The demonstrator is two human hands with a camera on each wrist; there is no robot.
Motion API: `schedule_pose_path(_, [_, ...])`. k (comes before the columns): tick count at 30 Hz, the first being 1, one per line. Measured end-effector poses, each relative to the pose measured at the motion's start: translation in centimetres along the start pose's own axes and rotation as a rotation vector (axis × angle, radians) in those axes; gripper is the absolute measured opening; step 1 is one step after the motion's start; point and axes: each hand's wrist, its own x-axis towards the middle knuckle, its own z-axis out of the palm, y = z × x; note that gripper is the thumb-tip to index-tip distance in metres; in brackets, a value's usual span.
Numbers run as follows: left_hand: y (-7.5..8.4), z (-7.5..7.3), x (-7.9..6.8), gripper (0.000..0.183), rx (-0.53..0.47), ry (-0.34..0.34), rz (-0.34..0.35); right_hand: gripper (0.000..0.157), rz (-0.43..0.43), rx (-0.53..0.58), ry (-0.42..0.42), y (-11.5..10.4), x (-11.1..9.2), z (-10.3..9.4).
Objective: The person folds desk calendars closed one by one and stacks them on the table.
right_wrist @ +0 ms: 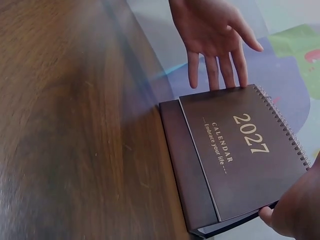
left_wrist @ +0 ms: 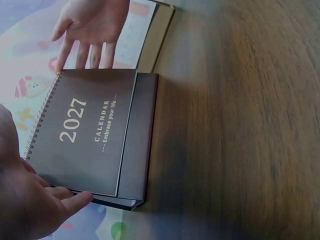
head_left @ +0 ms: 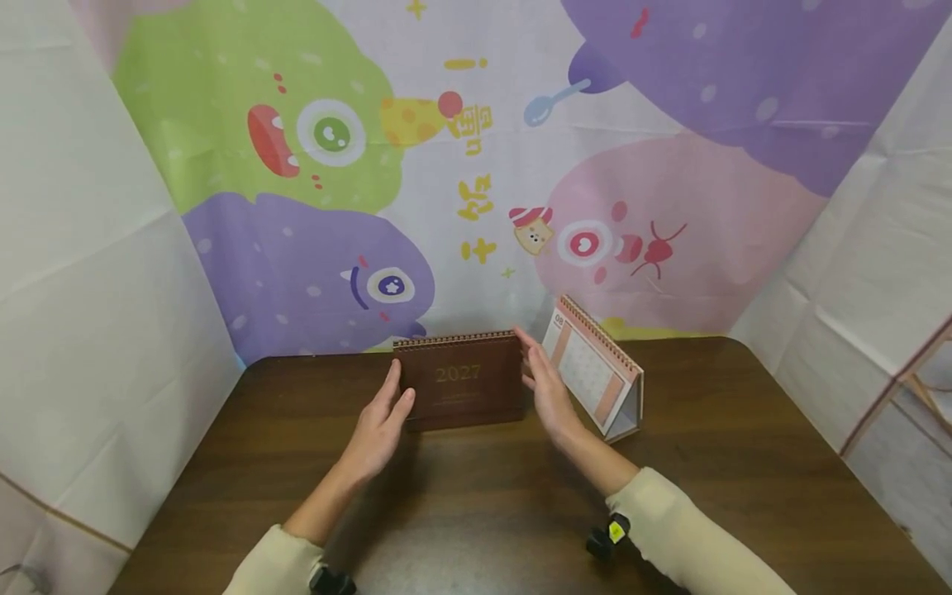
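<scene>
A dark brown desk calendar (head_left: 461, 397) marked 2027 in gold stands on the wooden table, its spiral binding along the top. My left hand (head_left: 379, 426) is at its left side, fingers mostly straight along the edge. On the opposite side, my right hand (head_left: 552, 401) has its fingers extended by the right edge, near the top corner. Both wrist views show the calendar's cover between the two palms. Just right of my right hand stands a pink and white desk calendar (head_left: 591, 372), turned at an angle and showing an 08 page.
The dark wooden table (head_left: 461, 521) has rounded far corners. Behind it hangs a cloth backdrop (head_left: 491, 297) with cartoon monsters, and white fabric walls (head_left: 89, 248) rise at both sides.
</scene>
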Motion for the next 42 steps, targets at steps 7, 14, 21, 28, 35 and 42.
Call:
schedule_pose_path(7, [0.6, 0.9, 0.2, 0.072, 0.006, -0.011, 0.014, 0.062, 0.096, 0.062, 0.026, 3.4, 1.1, -2.0])
schedule_pose_path(14, [0.6, 1.7, 0.3, 0.072, -0.004, -0.027, 0.028, 0.066, 0.08, 0.062, 0.023, 2.8, 0.5, -3.0])
schedule_pose_path(21, [0.9, 2.3, 0.5, 0.071, -0.012, -0.039, 0.038, 0.064, 0.109, 0.068, 0.047, 0.9, -0.2, -3.6])
schedule_pose_path(28, [0.8, 2.7, 0.6, 0.069, -0.024, -0.023, 0.043, 0.096, 0.113, 0.068, 0.054, -1.1, -0.7, -3.8])
schedule_pose_path(35, [0.6, 2.4, 0.6, 0.061, -0.006, 0.1, 0.095, 0.09, 0.07, 0.021, 0.028, -2.0, -1.0, -4.1])
schedule_pose_path(42, [0.5, 2.0, 0.9, 0.053, -0.083, 0.205, 0.151, 0.074, -0.002, 0.009, 0.03, -3.8, -1.6, -4.3])
